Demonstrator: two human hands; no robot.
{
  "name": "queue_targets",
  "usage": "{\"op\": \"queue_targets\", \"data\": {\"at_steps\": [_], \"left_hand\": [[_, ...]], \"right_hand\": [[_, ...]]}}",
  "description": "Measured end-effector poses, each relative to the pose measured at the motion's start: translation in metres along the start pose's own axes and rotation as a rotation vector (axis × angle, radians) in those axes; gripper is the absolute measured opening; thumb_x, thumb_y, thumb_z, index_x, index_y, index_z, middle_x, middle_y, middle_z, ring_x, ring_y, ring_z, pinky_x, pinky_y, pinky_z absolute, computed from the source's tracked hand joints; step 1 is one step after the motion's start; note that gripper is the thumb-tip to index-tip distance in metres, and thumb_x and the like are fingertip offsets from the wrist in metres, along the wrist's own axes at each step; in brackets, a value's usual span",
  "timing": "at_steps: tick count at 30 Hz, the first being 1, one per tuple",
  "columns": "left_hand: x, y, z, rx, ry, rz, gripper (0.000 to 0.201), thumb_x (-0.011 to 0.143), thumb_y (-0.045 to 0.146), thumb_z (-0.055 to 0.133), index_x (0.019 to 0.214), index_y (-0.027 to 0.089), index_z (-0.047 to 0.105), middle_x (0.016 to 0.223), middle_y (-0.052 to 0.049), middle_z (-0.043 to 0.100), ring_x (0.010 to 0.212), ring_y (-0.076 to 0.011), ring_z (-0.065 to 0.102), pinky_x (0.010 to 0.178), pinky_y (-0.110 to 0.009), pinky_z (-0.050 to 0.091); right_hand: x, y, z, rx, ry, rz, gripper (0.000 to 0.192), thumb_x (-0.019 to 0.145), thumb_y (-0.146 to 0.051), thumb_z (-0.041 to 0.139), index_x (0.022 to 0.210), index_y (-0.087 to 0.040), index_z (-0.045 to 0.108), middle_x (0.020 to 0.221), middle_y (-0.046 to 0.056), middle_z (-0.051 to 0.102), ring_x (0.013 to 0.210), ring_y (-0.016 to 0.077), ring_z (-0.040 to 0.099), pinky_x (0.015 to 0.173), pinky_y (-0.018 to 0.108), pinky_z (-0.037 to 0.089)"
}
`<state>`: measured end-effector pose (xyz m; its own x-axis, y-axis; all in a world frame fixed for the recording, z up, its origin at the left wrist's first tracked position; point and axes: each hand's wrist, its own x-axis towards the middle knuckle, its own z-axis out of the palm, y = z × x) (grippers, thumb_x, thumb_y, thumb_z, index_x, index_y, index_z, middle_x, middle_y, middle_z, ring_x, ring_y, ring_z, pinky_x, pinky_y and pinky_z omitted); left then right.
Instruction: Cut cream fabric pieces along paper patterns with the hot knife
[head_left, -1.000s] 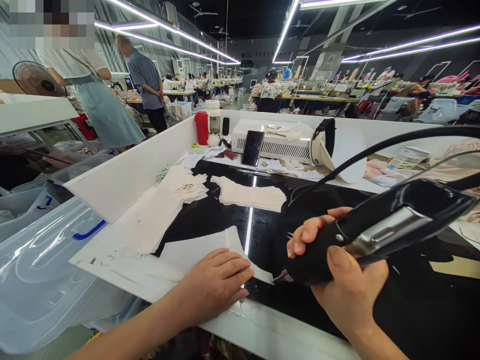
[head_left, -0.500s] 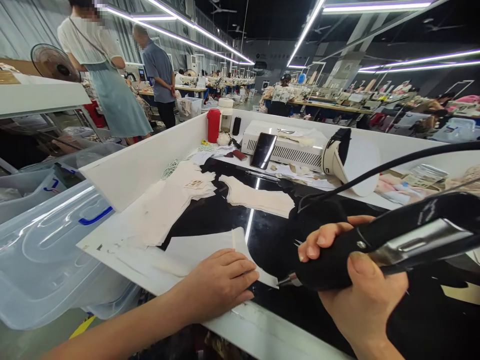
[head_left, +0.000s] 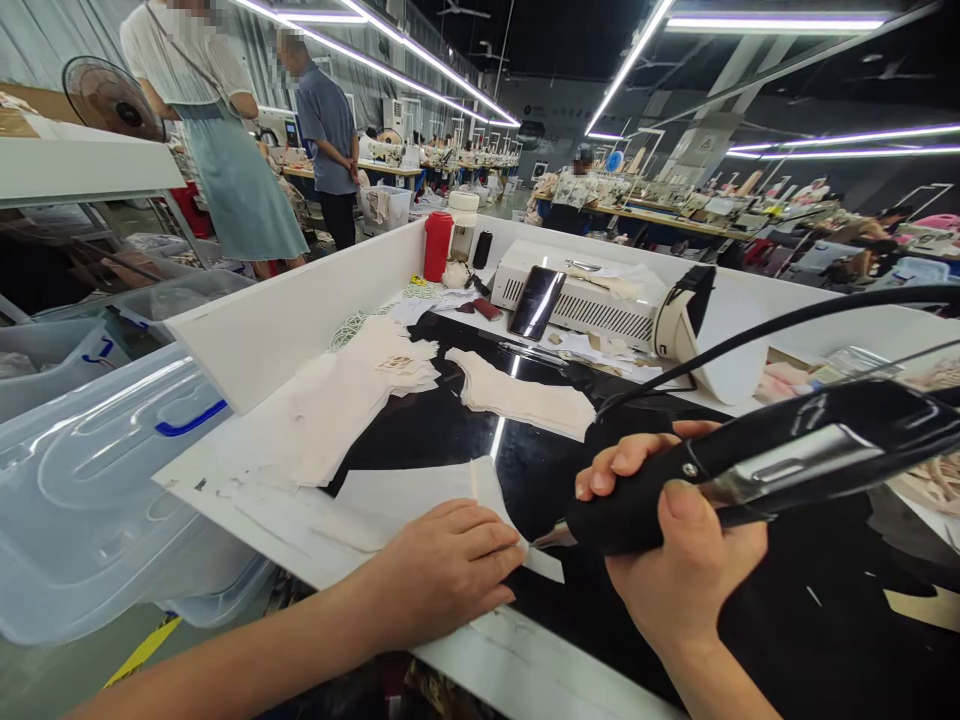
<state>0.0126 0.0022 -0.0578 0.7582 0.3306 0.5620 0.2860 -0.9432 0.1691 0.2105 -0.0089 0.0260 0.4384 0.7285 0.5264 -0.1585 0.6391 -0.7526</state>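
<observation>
My left hand point(head_left: 454, 565) lies flat, fingers outstretched, on a white piece of fabric point(head_left: 409, 497) at the near edge of the black tabletop. Part of that piece is hidden beneath it. My right hand point(head_left: 686, 560) is wrapped around a black corded handheld tool point(head_left: 637, 500) with a metal lever on its side. The tool's narrow metal tip point(head_left: 553, 537) is at the fabric's right-hand edge, close to my left fingertips. Whether the tip touches the cloth I cannot tell. Beyond lie a stack of cream fabric pieces point(head_left: 525, 395) and a larger cream stack point(head_left: 352, 390) to the left.
Along the back stand a red bottle point(head_left: 437, 247), a phone point(head_left: 537, 302) and a white vented box point(head_left: 581, 290). The tool's black cable point(head_left: 795, 322) arches over the right side. Clear plastic bins point(head_left: 97, 480) sit left of the table. Two people stand farther back.
My right hand has moved left with the tool, bringing its tip along the fabric's edge from the right end toward my left fingers. My left hand stays on the fabric.
</observation>
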Motion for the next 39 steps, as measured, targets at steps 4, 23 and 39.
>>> {"op": "queue_targets", "data": {"at_steps": [4, 23, 39], "left_hand": [[0.001, 0.000, 0.000, -0.016, 0.024, 0.009, 0.024, 0.118, 0.030, 0.063, 0.130, 0.012, 0.072, 0.126, -0.009, 0.081, 0.117, -0.0248, 0.076, 0.110, -0.040, 0.062], [-0.001, 0.001, -0.006, -0.038, -0.020, -0.011, 0.024, 0.121, 0.031, 0.056, 0.132, 0.014, 0.070, 0.129, -0.007, 0.080, 0.121, -0.0259, 0.075, 0.115, -0.041, 0.059], [0.000, -0.001, -0.005, -0.045, -0.026, -0.011, 0.025, 0.120, 0.030, 0.058, 0.133, 0.013, 0.071, 0.129, -0.008, 0.080, 0.120, -0.0262, 0.075, 0.113, -0.043, 0.060]], "right_hand": [[0.000, 0.000, 0.001, -0.016, -0.004, -0.017, 0.036, 0.088, -0.038, 0.094, 0.112, -0.028, 0.069, 0.078, -0.005, 0.070, 0.058, 0.0159, 0.065, 0.052, 0.028, 0.059], [0.000, -0.009, -0.007, -0.001, 0.029, -0.008, 0.043, 0.081, -0.038, 0.101, 0.110, -0.026, 0.071, 0.077, -0.004, 0.072, 0.058, 0.0160, 0.067, 0.051, 0.027, 0.060], [-0.004, -0.012, -0.002, 0.054, 0.002, 0.005, 0.039, 0.085, -0.038, 0.097, 0.113, -0.027, 0.072, 0.077, -0.005, 0.072, 0.058, 0.0155, 0.067, 0.051, 0.026, 0.060]]}}
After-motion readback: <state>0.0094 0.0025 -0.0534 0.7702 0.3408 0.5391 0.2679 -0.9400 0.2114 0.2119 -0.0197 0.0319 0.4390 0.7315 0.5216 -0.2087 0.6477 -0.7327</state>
